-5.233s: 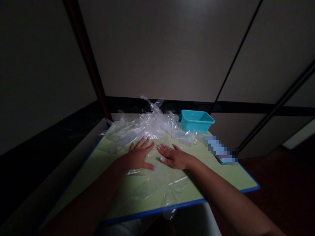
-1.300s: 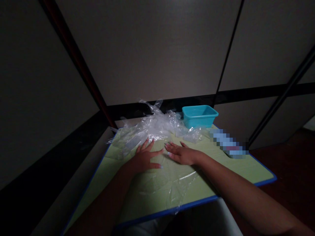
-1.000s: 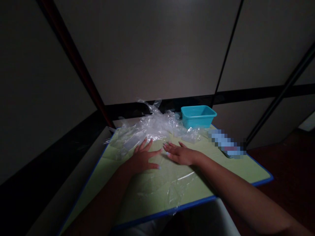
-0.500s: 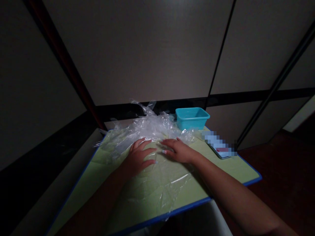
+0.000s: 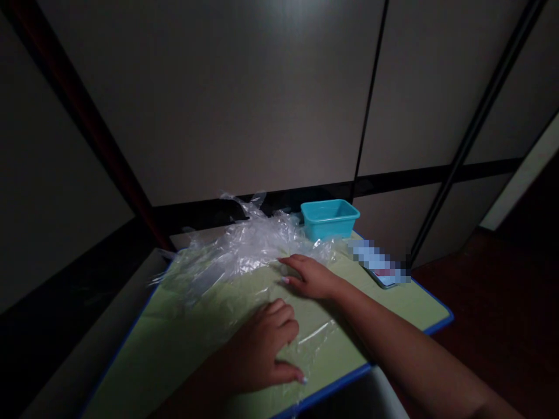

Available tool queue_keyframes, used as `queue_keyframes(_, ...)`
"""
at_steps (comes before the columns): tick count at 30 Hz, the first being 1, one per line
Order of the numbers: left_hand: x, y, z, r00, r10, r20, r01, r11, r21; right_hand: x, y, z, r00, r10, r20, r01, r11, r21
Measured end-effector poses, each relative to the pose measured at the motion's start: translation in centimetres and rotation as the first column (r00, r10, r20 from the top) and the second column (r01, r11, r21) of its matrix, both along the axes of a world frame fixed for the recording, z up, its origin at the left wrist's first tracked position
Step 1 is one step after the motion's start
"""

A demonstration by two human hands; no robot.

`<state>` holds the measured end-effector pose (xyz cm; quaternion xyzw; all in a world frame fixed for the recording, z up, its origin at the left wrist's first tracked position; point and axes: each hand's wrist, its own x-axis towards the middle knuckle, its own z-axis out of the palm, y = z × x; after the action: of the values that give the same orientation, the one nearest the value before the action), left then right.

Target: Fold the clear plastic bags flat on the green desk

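A flat clear plastic bag (image 5: 317, 334) lies on the green table top (image 5: 152, 340), near its front edge. Over the bag is my left hand (image 5: 271, 343), its fingers curled and its thumb stretched out apart from them, with nothing seen between. My right hand (image 5: 310, 276) rests farther back at the bag's far part, thumb and fingers spread, holding nothing. Beyond both hands lies a crumpled heap of clear plastic bags (image 5: 248, 238).
A turquoise basket (image 5: 331, 227) stands at the back edge, right of the heap. A phone (image 5: 378, 265), partly pixelated, lies on the right side. Behind the table rise cabinet panels (image 5: 244, 116). The table has a blue rim (image 5: 441, 323).
My left hand has come back toward the front edge and its fingers have curled. My right hand keeps almost the same place on the plastic. The camera view has shifted slightly.
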<state>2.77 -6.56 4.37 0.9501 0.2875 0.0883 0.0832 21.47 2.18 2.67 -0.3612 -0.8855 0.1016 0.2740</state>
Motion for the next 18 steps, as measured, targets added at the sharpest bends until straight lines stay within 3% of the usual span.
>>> queue_keyframes(5,0.5,-1.7,0.1,0.983,-0.096,-0.157,0.093,0.995,-0.026,0.1,0.4,-0.2,1.0,-0.004,0.009,0.004,1.0,0.014)
queue_keyframes(12,1.3,-3.6,-0.6,0.949,-0.15,-0.278,0.174,0.983,0.061,0.0,0.5,-0.4,0.999,-0.021,0.046,0.023,0.999,-0.033)
queue_keyframes(18,1.2,-3.4,-0.3,0.955,-0.129,-0.266,0.117,0.991,-0.062,0.1,0.4,-0.3,0.998,-0.01,0.064,0.014,0.998,-0.064)
